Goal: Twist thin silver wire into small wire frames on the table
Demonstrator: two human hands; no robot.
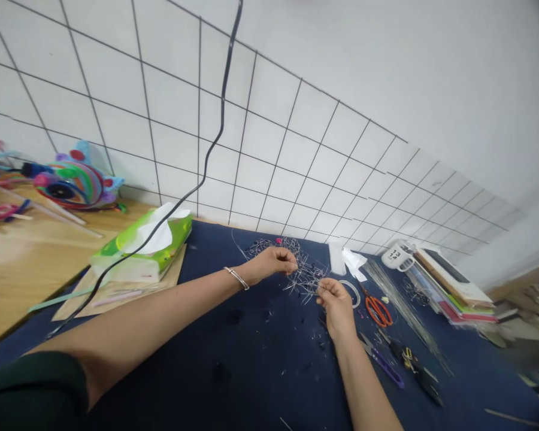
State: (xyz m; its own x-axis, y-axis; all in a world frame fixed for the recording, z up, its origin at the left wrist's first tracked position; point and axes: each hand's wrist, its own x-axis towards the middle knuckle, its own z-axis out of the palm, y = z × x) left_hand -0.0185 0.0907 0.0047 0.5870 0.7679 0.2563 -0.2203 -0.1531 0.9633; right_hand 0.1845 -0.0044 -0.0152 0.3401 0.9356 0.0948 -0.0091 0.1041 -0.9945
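A tangle of thin silvery wire (303, 276) is between my two hands, above the dark blue table cover. My left hand (272, 265), with a silver bangle on its wrist, is closed in a pinch at the upper left side of the tangle. At its lower right side, the thumb and fingers of my right hand (338, 304) pinch the wire ends. The exact strands between my fingertips are too fine to make out. Behind the tangle lies more curled wire with a small red piece (279, 241) by it.
Right of my hands lie orange-handled scissors (378, 311), purple-handled scissors (386, 366), black pliers (424, 383), a tape roll (354, 294) and straight wires (408, 308). A mug (397, 256) and stacked books (453, 284) stand beyond. A tissue pack (148, 245) and black cable (206, 161) are left.
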